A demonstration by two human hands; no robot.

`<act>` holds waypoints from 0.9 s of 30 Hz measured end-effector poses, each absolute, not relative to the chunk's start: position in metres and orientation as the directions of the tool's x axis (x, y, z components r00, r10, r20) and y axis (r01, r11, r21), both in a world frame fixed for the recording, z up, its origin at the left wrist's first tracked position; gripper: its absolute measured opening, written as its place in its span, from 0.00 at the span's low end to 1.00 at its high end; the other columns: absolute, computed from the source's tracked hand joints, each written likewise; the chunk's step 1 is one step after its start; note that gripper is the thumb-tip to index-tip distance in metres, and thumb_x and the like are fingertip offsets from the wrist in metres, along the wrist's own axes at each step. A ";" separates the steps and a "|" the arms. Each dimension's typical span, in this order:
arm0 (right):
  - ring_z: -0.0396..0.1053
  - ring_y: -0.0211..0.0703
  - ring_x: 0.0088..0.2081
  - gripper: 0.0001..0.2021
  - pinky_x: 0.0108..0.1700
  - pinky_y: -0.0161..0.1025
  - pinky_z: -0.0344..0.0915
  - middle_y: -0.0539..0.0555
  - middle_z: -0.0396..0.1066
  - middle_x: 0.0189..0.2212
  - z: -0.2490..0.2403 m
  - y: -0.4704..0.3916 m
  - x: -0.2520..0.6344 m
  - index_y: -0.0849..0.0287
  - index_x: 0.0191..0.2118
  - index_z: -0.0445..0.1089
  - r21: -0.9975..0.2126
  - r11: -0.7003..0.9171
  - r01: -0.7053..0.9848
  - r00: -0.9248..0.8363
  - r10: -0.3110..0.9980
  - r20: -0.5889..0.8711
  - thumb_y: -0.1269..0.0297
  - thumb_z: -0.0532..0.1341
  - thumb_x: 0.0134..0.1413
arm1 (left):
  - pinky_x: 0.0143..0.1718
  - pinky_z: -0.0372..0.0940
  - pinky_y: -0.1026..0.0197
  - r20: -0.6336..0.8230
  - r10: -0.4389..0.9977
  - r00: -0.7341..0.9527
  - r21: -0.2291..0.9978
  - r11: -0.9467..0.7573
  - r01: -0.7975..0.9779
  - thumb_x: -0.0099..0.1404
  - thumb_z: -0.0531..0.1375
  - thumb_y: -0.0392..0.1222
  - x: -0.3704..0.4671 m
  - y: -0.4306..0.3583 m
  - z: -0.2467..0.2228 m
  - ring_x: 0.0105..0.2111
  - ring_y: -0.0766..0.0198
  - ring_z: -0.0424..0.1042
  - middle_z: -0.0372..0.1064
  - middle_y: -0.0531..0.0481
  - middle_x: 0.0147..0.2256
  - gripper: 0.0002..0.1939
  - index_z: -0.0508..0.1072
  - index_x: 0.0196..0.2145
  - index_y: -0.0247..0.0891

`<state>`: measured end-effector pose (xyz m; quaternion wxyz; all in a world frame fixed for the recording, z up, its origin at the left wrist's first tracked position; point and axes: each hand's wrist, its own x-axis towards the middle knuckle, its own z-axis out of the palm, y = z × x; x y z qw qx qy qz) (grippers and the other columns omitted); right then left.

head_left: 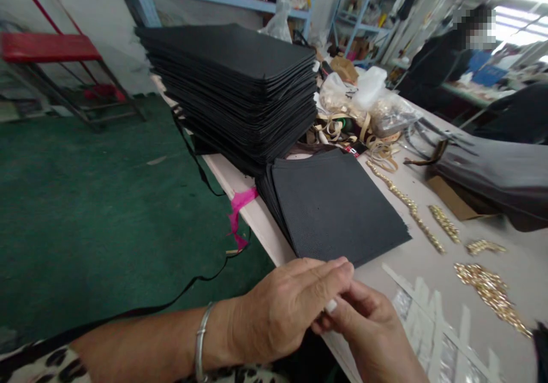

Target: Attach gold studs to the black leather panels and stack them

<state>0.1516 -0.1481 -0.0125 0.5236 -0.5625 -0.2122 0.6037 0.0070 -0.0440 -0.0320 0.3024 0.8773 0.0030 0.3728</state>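
Fingers first: your left hand [278, 309] lies with its fingers out nearly straight, over the bent fingers of your right hand [370, 326]; the two touch. Pale bit at the right thumb tip, too blurred to call nail or held piece, so can't tell if you're grasping anything.

Black sheets [338, 206], a low pile, sit just beyond your left fingertips, near corner closest; can't tell if you touch them. Top ones are fanned a little off those below. Tall black stack [240, 69] is farther out, ahead and left of your fingers, up against the low pile.

Table [389, 280] edge slants from beside the tall stack down under your hands. Left of it, open drop to the green floor [171, 212], with a pink strip [242, 200] and a black cord [201, 278] hanging there. Right of your fingers, some bare tabletop, then white strips [434, 320]. Gold chain [406, 203] runs beyond the sheets' right side, gold pieces [488, 289] farther right. Bagged clutter [368, 100] lies well ahead, past the sheets.
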 end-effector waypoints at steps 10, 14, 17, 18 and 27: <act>0.72 0.44 0.32 0.13 0.39 0.41 0.65 0.52 0.78 0.30 0.002 -0.047 0.222 0.55 0.40 0.79 -0.780 -0.268 0.565 0.512 0.855 0.078 0.54 0.65 0.53 | 0.30 0.65 0.69 -0.233 0.882 0.409 0.960 0.275 -0.047 0.64 0.64 0.39 -0.009 -0.018 -0.034 0.29 0.74 0.68 0.71 0.51 0.42 0.20 0.68 0.53 0.37; 0.74 0.46 0.33 0.13 0.41 0.43 0.66 0.54 0.80 0.33 -0.008 -0.019 0.237 0.56 0.42 0.80 -0.633 -0.305 0.711 0.484 0.866 0.126 0.61 0.61 0.55 | 0.25 0.60 0.69 -0.349 0.824 0.446 0.908 0.415 -0.057 0.64 0.64 0.42 -0.010 -0.012 -0.036 0.26 0.75 0.66 0.70 0.51 0.40 0.22 0.65 0.53 0.36; 0.75 0.45 0.33 0.12 0.40 0.41 0.67 0.51 0.80 0.33 -0.011 -0.034 0.229 0.53 0.40 0.80 -0.620 -0.245 0.746 0.373 0.924 0.083 0.60 0.60 0.56 | 0.26 0.61 0.70 -0.363 0.787 0.499 0.890 0.451 -0.063 0.64 0.65 0.44 -0.013 -0.012 -0.036 0.26 0.74 0.66 0.70 0.53 0.38 0.21 0.65 0.51 0.37; 0.76 0.45 0.34 0.11 0.40 0.41 0.67 0.50 0.80 0.33 -0.012 -0.043 0.225 0.52 0.40 0.80 -0.629 -0.234 0.741 0.347 0.936 0.061 0.58 0.60 0.57 | 0.27 0.62 0.70 -0.360 0.780 0.512 0.888 0.455 -0.069 0.64 0.65 0.45 -0.014 -0.012 -0.035 0.26 0.74 0.66 0.70 0.54 0.37 0.20 0.66 0.50 0.38; 0.70 0.37 0.27 0.17 0.30 0.35 0.70 0.50 0.75 0.26 -0.010 -0.050 0.224 0.59 0.37 0.78 -0.905 -0.384 0.184 0.325 0.892 -0.313 0.51 0.69 0.46 | 0.12 0.43 0.73 -0.381 0.597 0.706 0.845 0.535 0.003 0.62 0.65 0.50 0.014 0.007 -0.007 0.12 0.81 0.52 0.68 0.56 0.27 0.17 0.72 0.42 0.35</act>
